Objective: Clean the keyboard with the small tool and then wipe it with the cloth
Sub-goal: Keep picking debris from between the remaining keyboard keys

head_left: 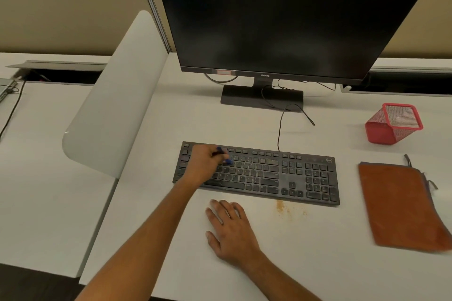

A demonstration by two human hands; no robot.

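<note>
From the head view, a black keyboard (259, 173) lies on the pale worktop (171, 129) in front of a dark monitor (281, 14), its cable running back toward the monitor stand. The left hand (203, 166) reaches over the keyboard's left half with its grip curled round a small blue tool (226, 156); the tool's tip appears to touch the upper letter rows, though motion blur makes the contact hard to confirm. The right hand (230, 230) rests flat on the worktop just in front of the keyboard, its grip spread open with straight fingers and nothing in it. A scatter of brownish crumbs (283, 208) lies on the worktop beside the keyboard's near edge. The orange cloth (401, 205) lies flat on the worktop to the right of the keyboard, apart from it. Behind the cloth stands a red mesh holder (391, 124), tilted.
</note>
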